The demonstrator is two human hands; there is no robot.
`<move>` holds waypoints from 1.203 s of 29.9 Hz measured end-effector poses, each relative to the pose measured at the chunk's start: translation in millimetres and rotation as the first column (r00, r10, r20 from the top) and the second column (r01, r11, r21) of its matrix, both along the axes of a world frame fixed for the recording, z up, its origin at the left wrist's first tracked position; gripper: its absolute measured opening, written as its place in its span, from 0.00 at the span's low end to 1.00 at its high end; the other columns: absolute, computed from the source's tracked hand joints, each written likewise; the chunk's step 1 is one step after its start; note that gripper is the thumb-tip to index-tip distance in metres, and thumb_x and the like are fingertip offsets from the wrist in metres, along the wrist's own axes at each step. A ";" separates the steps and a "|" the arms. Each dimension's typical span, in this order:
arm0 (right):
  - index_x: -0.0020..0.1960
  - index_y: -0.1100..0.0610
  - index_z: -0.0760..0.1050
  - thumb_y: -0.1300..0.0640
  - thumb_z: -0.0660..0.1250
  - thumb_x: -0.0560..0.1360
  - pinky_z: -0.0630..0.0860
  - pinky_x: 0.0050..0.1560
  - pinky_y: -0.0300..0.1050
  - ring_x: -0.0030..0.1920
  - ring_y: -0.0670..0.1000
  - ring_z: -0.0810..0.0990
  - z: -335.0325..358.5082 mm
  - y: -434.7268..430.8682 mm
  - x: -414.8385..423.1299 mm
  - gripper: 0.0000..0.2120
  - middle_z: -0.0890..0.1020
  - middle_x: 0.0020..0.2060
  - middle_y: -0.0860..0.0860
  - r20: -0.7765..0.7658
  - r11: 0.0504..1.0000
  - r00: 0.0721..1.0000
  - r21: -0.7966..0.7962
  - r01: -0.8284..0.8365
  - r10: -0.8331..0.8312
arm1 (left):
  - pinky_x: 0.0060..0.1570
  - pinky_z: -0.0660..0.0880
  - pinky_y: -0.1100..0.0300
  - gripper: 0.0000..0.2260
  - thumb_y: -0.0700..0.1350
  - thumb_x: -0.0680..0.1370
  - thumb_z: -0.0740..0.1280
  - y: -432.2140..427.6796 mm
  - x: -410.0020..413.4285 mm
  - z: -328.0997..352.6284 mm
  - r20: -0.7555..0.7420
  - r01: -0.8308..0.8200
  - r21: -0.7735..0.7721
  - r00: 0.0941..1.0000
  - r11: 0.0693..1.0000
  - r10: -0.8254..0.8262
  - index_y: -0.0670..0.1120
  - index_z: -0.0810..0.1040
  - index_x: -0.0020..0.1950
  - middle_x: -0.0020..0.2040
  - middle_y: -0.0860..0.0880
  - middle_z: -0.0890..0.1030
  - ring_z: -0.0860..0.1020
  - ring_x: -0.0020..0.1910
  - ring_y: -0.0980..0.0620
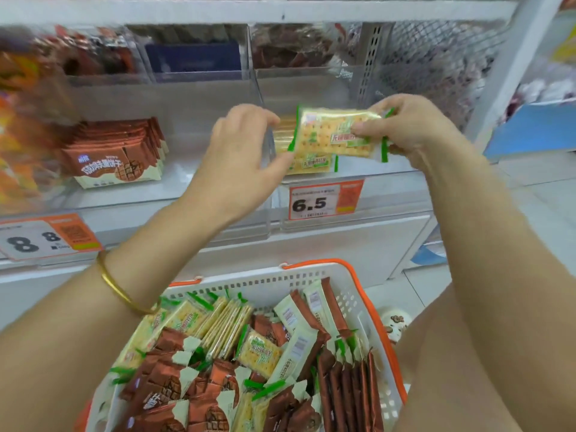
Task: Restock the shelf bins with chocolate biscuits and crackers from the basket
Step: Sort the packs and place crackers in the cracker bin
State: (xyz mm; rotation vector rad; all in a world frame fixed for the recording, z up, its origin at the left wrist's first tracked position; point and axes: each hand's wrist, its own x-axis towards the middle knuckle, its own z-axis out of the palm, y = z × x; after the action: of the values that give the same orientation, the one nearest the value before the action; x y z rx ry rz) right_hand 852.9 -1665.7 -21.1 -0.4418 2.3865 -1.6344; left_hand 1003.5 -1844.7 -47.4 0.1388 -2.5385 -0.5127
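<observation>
The right hand [414, 132] pinches a cracker packet [324, 132] narrowly by its right end, thumb on the printed face and fingers curled behind the green-edged seal, so the packet hangs nearly flat and tilts a little down to the right. Just past the packet's far left edge, the left hand [240, 151] grips a row of standing packets [283, 135], fingers curled over their tops and thumb at their lower corner, touching the held packet's green edge. Directly under the grip, another cracker pack [314, 165] lies flat on the floor of the clear bin [389, 182], partly covered by the held one. Below the grip, on the bin's front, sits a price tag [324, 199] reading 6.5. Well to the left of both hands, a stack of chocolate biscuits [115, 154] stands in the neighbouring bin. Far below the grip and nearer the person is the white basket [280, 280] with orange trim, holding a jumble of cracker packs and brown biscuit packs. A gold bangle [115, 285] circles the left wrist.
</observation>
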 end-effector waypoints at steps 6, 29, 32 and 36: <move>0.48 0.57 0.71 0.62 0.76 0.68 0.77 0.36 0.45 0.47 0.54 0.79 -26.3 -52.6 -36.9 0.15 0.79 0.47 0.55 0.003 0.916 0.995 0.390 -0.096 0.103 | 0.70 0.55 0.51 0.25 0.48 0.76 0.66 5.1 -24.6 -8.9 0.149 -0.055 -0.071 0.987 0.996 0.065 0.44 0.65 0.71 0.75 0.42 0.56 0.55 0.74 0.43; 0.71 0.63 0.51 0.61 0.76 0.68 0.77 0.54 0.49 0.55 0.59 0.75 -51.4 -92.1 -49.3 0.43 0.71 0.62 0.61 -0.058 0.773 0.990 0.631 -0.061 0.125 | 0.68 0.60 0.49 0.24 0.47 0.76 0.65 6.8 -21.7 -18.5 0.136 -0.055 -0.060 0.989 0.997 0.063 0.45 0.65 0.71 0.77 0.46 0.51 0.54 0.74 0.45; 0.73 0.61 0.47 0.61 0.77 0.67 0.77 0.49 0.48 0.53 0.59 0.75 -53.5 -95.0 -48.5 0.47 0.70 0.62 0.61 -0.080 0.751 0.987 0.658 -0.055 0.142 | 0.69 0.60 0.49 0.24 0.47 0.76 0.65 6.9 -21.9 -19.2 0.133 -0.059 -0.066 0.989 0.996 0.067 0.45 0.65 0.71 0.77 0.46 0.51 0.54 0.74 0.45; 0.69 0.59 0.53 0.58 0.78 0.66 0.78 0.55 0.53 0.53 0.59 0.74 -53.1 -93.8 -48.1 0.43 0.66 0.63 0.61 -0.079 0.710 0.991 0.703 -0.025 0.112 | 0.69 0.59 0.50 0.24 0.47 0.77 0.65 6.5 -21.4 -19.3 0.130 -0.058 -0.069 0.989 0.996 0.067 0.46 0.65 0.71 0.77 0.47 0.51 0.54 0.74 0.45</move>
State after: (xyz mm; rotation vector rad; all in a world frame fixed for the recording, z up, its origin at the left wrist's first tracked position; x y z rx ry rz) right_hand 804.8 -1759.5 -74.1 -0.4649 2.7876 -0.5603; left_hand 982.1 -1838.2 -66.7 0.2350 -2.6667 -0.4083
